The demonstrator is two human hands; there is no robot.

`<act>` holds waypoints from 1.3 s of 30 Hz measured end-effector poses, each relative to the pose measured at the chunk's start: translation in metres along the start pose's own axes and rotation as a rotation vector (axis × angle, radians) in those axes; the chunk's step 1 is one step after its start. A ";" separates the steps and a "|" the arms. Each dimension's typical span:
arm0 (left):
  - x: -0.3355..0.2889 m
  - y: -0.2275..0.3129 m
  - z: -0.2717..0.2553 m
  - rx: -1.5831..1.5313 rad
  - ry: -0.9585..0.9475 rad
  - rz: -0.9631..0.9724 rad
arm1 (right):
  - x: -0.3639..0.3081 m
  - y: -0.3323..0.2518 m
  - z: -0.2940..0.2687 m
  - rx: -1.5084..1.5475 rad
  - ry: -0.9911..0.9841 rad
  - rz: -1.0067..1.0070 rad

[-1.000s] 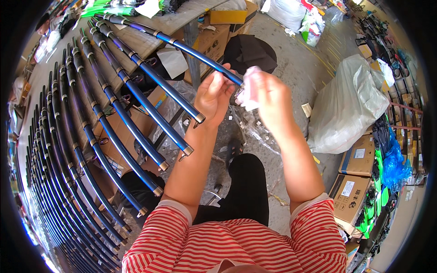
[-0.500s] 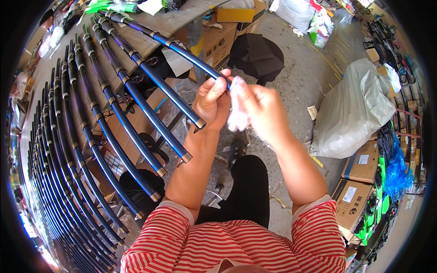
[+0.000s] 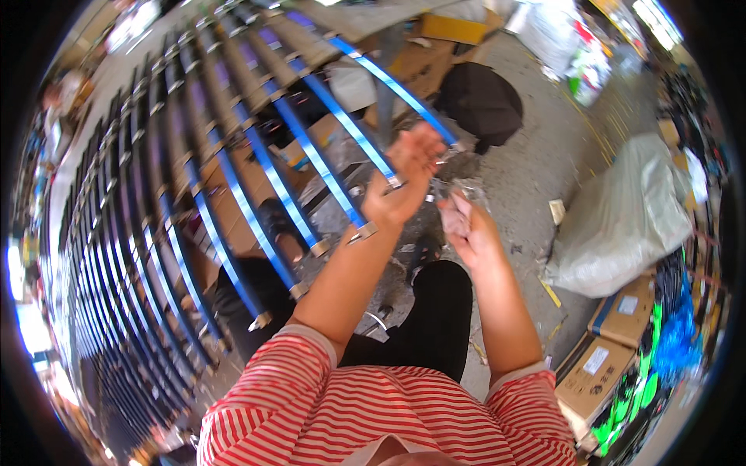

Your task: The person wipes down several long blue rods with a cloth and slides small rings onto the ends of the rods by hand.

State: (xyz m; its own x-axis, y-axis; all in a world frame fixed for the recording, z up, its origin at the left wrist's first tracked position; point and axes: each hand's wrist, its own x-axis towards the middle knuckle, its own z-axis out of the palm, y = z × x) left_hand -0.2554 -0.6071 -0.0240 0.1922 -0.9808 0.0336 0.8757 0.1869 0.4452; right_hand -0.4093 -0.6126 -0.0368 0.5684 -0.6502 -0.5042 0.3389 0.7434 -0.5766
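Note:
A long row of blue and black fishing rods lies with their butt ends sticking out over the table edge on my left. My left hand is beside the butt end of the rightmost rod. Its fingers are loosely stretched and somewhat blurred, and they do not wrap round the rod. Lower and to the right, my right hand pinches a crumpled pale pinkish cloth, apart from the rods.
A grey table carries the rods. Beyond their ends stands a round stool with a dark cover. At right are a big whitish sack, cardboard boxes and a blue plastic bag. Cartons sit under the table.
My left hand has let go of the rightmost rod, and its fingers have loosened. My right hand has drawn the cloth off the rod end, down and right. The whole view has shifted.

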 end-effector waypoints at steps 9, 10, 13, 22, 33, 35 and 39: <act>-0.153 -0.002 -0.067 0.509 0.387 -0.355 | -0.060 0.108 -0.012 -0.094 0.087 0.138; -0.172 -0.001 -0.081 0.530 0.382 -0.362 | -0.063 0.112 -0.012 -0.096 0.040 0.164; -0.225 0.023 -0.083 0.538 0.432 -0.397 | -0.072 0.127 0.005 -0.096 0.019 0.140; -0.352 0.072 -0.096 0.596 0.465 -0.397 | -0.101 0.163 0.076 -0.229 -0.187 0.261; -0.428 0.097 -0.119 0.435 0.620 -0.209 | -0.126 0.164 0.106 -0.254 -0.257 0.278; -0.427 0.099 -0.119 0.422 0.613 -0.184 | -0.126 0.159 0.107 -0.236 -0.310 0.294; -0.428 0.098 -0.129 0.363 0.558 -0.180 | -0.133 0.156 0.109 -0.277 -0.346 0.251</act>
State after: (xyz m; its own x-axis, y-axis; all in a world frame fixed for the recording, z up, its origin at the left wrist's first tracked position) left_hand -0.1947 -0.1612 -0.1099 0.3420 -0.8008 -0.4917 0.7307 -0.1024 0.6750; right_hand -0.3504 -0.3932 0.0104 0.8379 -0.3319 -0.4334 -0.0246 0.7701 -0.6374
